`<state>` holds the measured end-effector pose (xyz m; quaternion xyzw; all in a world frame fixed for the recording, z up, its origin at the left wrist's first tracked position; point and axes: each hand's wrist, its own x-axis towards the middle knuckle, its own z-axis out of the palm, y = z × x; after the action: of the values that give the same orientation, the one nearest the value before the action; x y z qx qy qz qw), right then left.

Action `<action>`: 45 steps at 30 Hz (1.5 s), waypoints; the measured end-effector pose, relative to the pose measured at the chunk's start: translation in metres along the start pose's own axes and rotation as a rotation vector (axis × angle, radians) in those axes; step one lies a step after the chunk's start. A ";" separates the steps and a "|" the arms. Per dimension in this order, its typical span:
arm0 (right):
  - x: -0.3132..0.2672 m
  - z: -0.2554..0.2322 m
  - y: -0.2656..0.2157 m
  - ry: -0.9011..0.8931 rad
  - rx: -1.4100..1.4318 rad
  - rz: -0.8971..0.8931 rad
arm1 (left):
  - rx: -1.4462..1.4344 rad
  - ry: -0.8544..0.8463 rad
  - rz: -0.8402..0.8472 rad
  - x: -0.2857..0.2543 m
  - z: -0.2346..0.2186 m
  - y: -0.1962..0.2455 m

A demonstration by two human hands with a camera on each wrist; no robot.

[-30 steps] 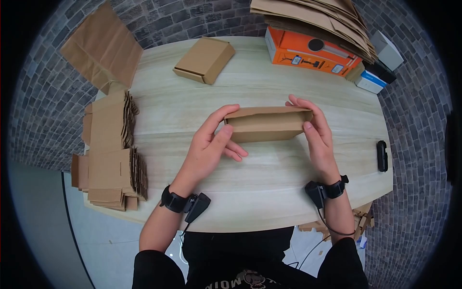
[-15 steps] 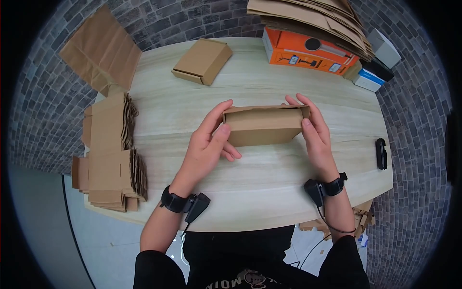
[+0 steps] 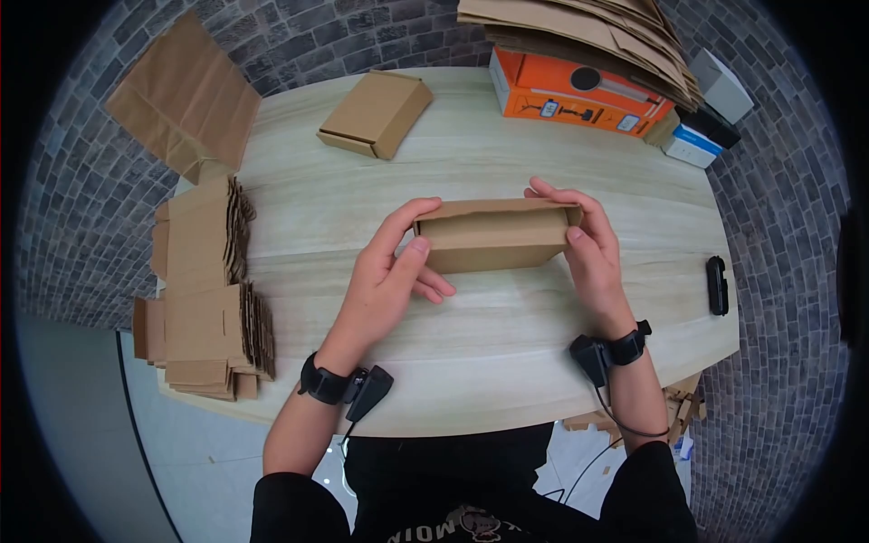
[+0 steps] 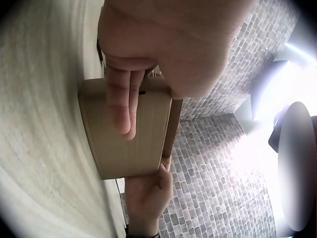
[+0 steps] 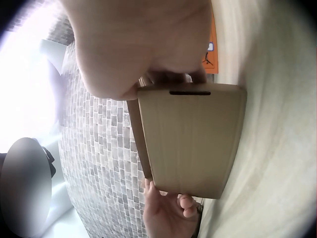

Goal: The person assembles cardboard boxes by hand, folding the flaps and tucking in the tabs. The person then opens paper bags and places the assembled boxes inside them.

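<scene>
A small brown cardboard box (image 3: 493, 259) stands on its side over the middle of the table, its long opening facing up toward the head camera. My left hand (image 3: 380, 276) holds the left end, thumb on the near edge and index finger at the far corner; two lower fingers extend along the near face in the left wrist view. At the other end my right hand (image 3: 593, 262) grips the box between thumb and fingers, which wrap behind it. In the right wrist view a dark slot (image 5: 190, 93) runs along the end of the box's broad face.
Flattened cardboard blanks (image 3: 204, 299) are stacked along the left edge. Behind them stands a brown paper bag (image 3: 186, 100). A closed cardboard box (image 3: 376, 113) lies at the back. An orange box (image 3: 579, 95) carries more flat cardboard (image 3: 588, 41). A black object (image 3: 717, 285) lies at right.
The box was tipped slightly, narrowing the view into its opening, and has then tilted back. Both hands have kept their grip on its ends and shifted slightly left.
</scene>
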<state>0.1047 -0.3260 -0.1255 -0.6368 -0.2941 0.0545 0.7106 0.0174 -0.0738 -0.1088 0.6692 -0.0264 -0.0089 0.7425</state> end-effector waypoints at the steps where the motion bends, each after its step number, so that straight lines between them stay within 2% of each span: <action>1: 0.000 0.000 0.000 -0.009 0.038 -0.005 | -0.010 0.008 -0.001 0.000 0.000 0.000; 9: 0.000 -0.006 0.000 -0.056 0.026 0.012 | -0.013 0.004 -0.043 0.001 -0.008 -0.001; 11: 0.000 -0.011 0.003 -0.127 0.021 0.011 | -0.007 0.008 -0.048 0.001 -0.007 -0.002; 13: 0.001 -0.012 0.009 -0.159 0.079 -0.010 | -0.013 0.028 0.022 0.002 -0.005 -0.005; 15: 0.000 -0.012 0.014 -0.191 0.138 -0.031 | -0.025 0.022 0.024 0.003 -0.005 -0.007; 17: 0.000 -0.007 0.017 -0.124 0.306 0.076 | -0.035 0.019 0.024 0.004 -0.007 -0.008; 24: -0.001 0.006 0.006 -0.058 0.370 0.176 | -0.098 0.016 -0.093 0.006 -0.008 -0.001; 26: 0.000 0.003 0.014 -0.127 0.330 0.176 | -0.119 0.036 -0.139 0.007 -0.010 -0.003; 28: -0.003 0.008 0.012 -0.116 0.300 0.152 | -0.238 -0.077 -0.153 0.008 -0.014 -0.007; 29: -0.005 0.011 0.010 -0.104 0.270 0.134 | -0.233 -0.076 -0.146 0.008 -0.014 -0.010; 31: -0.007 0.015 -0.004 -0.096 0.279 0.134 | -0.345 -0.088 0.005 0.007 -0.011 -0.020; 33: -0.007 0.018 -0.008 -0.086 0.287 0.140 | -0.265 -0.052 0.032 0.008 -0.007 -0.023; 34: -0.007 0.020 -0.006 -0.023 0.294 0.133 | -0.186 -0.018 0.055 0.009 -0.006 -0.024; 38: -0.004 0.014 0.006 0.107 0.341 0.145 | -0.160 -0.023 0.071 0.010 -0.011 -0.027; 39: -0.004 0.010 0.009 0.108 0.343 0.140 | -0.237 -0.021 0.043 0.009 -0.010 -0.022; 42: -0.004 -0.002 0.015 0.018 0.349 0.186 | -0.313 -0.024 0.023 0.009 -0.010 -0.021; 44: -0.005 -0.004 0.014 -0.139 0.197 0.168 | -0.314 -0.029 0.027 0.009 -0.009 -0.021; 45: -0.006 -0.004 0.011 -0.136 0.199 0.169 | -0.240 -0.015 0.010 0.009 -0.007 -0.020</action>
<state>0.1055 -0.3302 -0.1379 -0.5807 -0.2802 0.1860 0.7414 0.0275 -0.0692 -0.1295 0.5752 -0.0341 -0.0133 0.8172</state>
